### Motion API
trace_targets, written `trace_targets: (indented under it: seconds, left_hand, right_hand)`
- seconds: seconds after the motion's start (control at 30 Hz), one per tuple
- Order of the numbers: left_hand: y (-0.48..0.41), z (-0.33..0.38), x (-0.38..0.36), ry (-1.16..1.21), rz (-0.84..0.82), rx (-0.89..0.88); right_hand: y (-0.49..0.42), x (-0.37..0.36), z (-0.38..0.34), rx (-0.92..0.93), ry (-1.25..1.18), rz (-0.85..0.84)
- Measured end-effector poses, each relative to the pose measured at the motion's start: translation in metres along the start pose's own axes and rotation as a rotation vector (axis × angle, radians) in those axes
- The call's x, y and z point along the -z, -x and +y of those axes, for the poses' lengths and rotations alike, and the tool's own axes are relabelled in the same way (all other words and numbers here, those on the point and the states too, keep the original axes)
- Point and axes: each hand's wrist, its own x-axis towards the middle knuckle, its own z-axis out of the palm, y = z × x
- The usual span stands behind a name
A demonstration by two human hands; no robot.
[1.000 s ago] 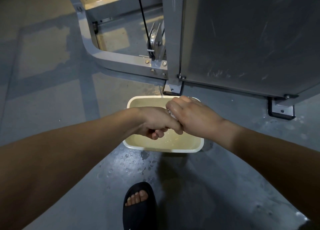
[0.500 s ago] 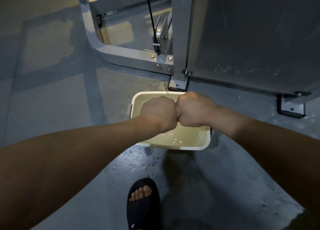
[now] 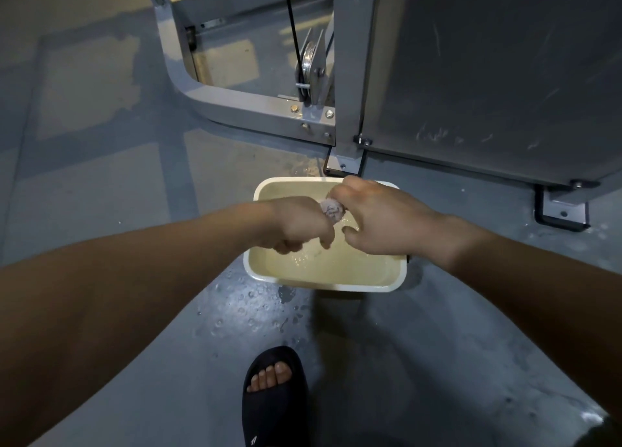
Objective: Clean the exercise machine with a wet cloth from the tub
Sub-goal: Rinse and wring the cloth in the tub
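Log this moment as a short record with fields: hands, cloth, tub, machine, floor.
left hand: grips the cloth above the tub
right hand: fingers curled over the cloth's other end
cloth: bunched between both hands
tub: cream, on the floor, holds water, close to the machine
machine: grey frame, neither hand on it
floor: water drops in front of the tub, black sandal nearby

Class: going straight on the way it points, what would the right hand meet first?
The right hand points leftward: likely the bunched cloth first, then the left hand gripping it.
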Motion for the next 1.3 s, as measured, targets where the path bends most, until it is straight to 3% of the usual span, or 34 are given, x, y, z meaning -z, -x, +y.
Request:
trace_targets:
  seconds: [0.07,0.13,0.27,0.5,0.6,0.77,0.9,1.2,1.3]
  left_hand:
    - [0.003,-0.004,0.007,0.21,-0.267,0.05]
    - [0.009,-0.003,0.01,0.229,-0.427,0.033]
    - [0.019,0.01,0.008,0.158,-0.504,0.031]
    - [0.017,0.032,-0.016,-0.005,-0.163,0.037]
    - [0.016,0.033,-0.025,-0.13,-0.002,-0.014]
    - [0.012,0.033,-0.03,-0.569,0.24,-0.143]
    - [0.009,0.029,-0.029,-0.592,0.446,-0.149]
    - [0.007,0.022,-0.029,-0.817,0.669,-0.184]
    - [0.003,0.018,-0.017,-0.693,0.581,-0.214]
  right_hand:
    - [0.008,0.0,-0.001,0.072,-0.025,0.076]
    - [0.013,-0.002,-0.006,0.127,-0.013,0.124]
    - [0.015,0.005,-0.016,0.213,-0.005,0.139]
    - [0.013,0.02,-0.019,0.016,0.385,0.066]
    - [0.011,0.023,-0.019,-0.016,0.328,-0.026]
    - [0.006,0.022,-0.015,-0.059,0.196,-0.059]
    - [0.0,0.019,-0.015,-0.131,0.12,-0.061]
    - [-0.011,0.011,-0.016,-0.232,-0.034,-0.119]
    - [-0.012,0.01,-0.015,-0.212,0.038,-0.009]
